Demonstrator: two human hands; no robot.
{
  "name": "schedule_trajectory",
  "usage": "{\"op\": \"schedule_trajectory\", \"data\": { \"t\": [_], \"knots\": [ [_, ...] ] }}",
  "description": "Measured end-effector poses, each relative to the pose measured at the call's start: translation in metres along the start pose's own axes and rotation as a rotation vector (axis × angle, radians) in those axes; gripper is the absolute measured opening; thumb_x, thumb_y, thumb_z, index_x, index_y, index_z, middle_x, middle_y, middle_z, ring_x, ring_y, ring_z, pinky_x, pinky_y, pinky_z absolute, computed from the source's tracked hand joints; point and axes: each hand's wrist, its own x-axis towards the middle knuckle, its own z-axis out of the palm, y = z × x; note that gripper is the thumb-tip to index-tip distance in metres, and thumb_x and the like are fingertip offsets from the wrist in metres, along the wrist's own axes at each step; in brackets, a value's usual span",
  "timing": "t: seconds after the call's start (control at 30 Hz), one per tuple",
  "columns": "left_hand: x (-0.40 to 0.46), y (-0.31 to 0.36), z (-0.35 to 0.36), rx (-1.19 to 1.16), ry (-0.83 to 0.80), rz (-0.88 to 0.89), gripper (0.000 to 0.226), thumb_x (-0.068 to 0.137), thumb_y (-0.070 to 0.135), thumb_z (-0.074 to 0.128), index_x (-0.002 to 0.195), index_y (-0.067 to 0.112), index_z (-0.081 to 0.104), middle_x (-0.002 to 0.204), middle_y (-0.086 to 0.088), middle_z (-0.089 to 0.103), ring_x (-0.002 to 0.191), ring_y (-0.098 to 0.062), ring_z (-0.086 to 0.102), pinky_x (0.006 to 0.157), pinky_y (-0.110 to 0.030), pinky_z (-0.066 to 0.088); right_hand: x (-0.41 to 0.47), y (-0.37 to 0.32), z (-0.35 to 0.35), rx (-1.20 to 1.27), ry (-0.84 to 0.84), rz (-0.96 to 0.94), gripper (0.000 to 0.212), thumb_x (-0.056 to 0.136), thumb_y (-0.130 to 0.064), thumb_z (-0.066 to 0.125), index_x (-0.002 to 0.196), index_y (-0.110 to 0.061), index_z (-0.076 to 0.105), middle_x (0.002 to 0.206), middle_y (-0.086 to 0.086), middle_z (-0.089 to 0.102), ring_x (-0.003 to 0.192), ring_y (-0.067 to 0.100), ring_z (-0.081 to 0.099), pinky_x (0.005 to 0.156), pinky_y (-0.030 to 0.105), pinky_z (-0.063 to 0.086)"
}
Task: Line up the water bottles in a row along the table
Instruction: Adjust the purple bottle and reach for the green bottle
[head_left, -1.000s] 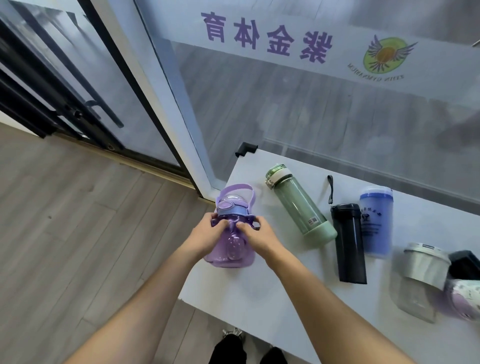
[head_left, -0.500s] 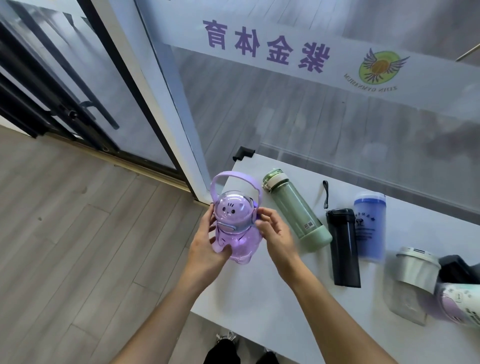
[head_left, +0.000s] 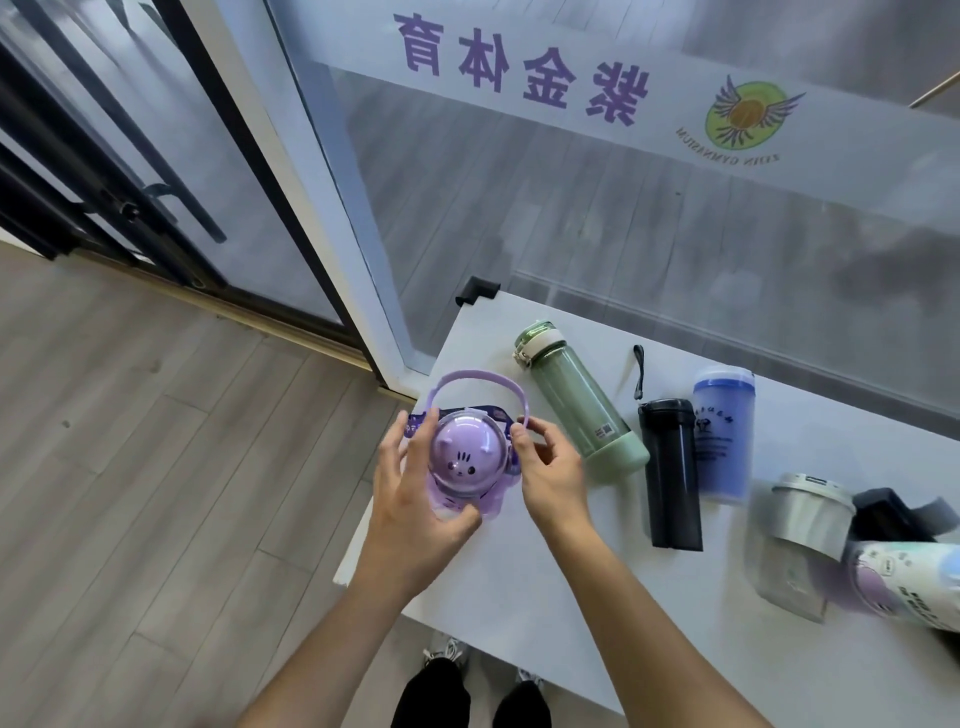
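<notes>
Six bottles (head_left: 466, 457) (head_left: 579, 402) (head_left: 670, 473) (head_left: 723, 434) (head_left: 802, 545) (head_left: 909, 584) on one table (head_left: 571, 587); two hands (head_left: 415, 509) (head_left: 553, 475).

Pretty bright, even daylight — looks like it's coming through the glass wall (head_left: 597, 218) behind the desk (head_left: 571, 597), and that glass is hazy with reflections. Shadows on the desk are soft and faint. Heavy wide-angle bend — the door frame (head_left: 311, 182) left of the desk leans hard. Bottles at the desk's right end smear with blur; the purple bottle (head_left: 467, 462) stays fairly sharp.
</notes>
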Motion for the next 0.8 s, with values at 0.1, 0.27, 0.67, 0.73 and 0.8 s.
{"op": "schedule_trajectory", "data": {
  "t": [0.1,0.27,0.67,0.73,0.8],
  "knots": [
    [0.003,0.008,0.001,0.143,-0.024,0.113,0.095,0.067,0.048,0.080,0.147,0.045,0.027,0.159,0.006,0.013,0.139,-0.019,0.027,0.100,-0.032,0.041,0.005,-0.001,-0.007,-0.279,0.132,-0.119,0.027,0.097,-0.046,0.052,0.111,-0.027,0.064,0.110,0.002,0.063,0.102,0.017,0.061,0.093,0.032,0.047],
    [0.011,0.005,0.008,0.136,-0.001,0.092,0.091,0.068,0.049,0.076,0.147,0.043,0.031,0.150,0.001,0.030,0.129,-0.024,0.038,0.097,-0.038,0.046,0.049,-0.018,-0.026,-0.967,0.184,-0.260,0.064,0.089,-0.041,0.060,0.145,-0.018,0.040,0.143,0.012,0.043,0.131,0.034,0.042,0.110,0.045,0.034],
    [0.077,0.003,0.022,0.181,0.068,0.136,0.089,0.072,0.024,0.083,0.145,0.037,0.033,0.141,0.004,0.036,0.122,-0.022,0.039,0.098,-0.035,0.044,0.089,-0.022,-0.037,-1.366,-0.007,-0.101,0.088,0.091,-0.047,0.062,0.157,-0.021,0.010,0.140,0.017,0.042,0.126,0.036,0.046,0.100,0.045,0.038],
    [0.100,0.006,0.024,0.172,0.061,0.121,0.090,0.071,0.026,0.083,0.145,0.037,0.033,0.141,0.002,0.036,0.120,-0.024,0.040,0.097,-0.035,0.044,0.084,-0.020,-0.035,-1.397,-0.006,-0.092,0.086,0.089,-0.049,0.064,0.154,-0.017,0.017,0.139,0.017,0.043,0.125,0.036,0.046,0.099,0.045,0.039],
    [0.124,0.010,0.026,0.165,0.052,0.120,0.090,0.071,0.026,0.082,0.145,0.037,0.032,0.141,0.000,0.037,0.118,-0.027,0.042,0.097,-0.038,0.045,0.082,-0.019,-0.034,-1.400,0.005,-0.050,0.083,0.086,-0.050,0.066,0.149,-0.014,0.024,0.137,0.017,0.044,0.123,0.036,0.047,0.097,0.045,0.040]
  ]
}}
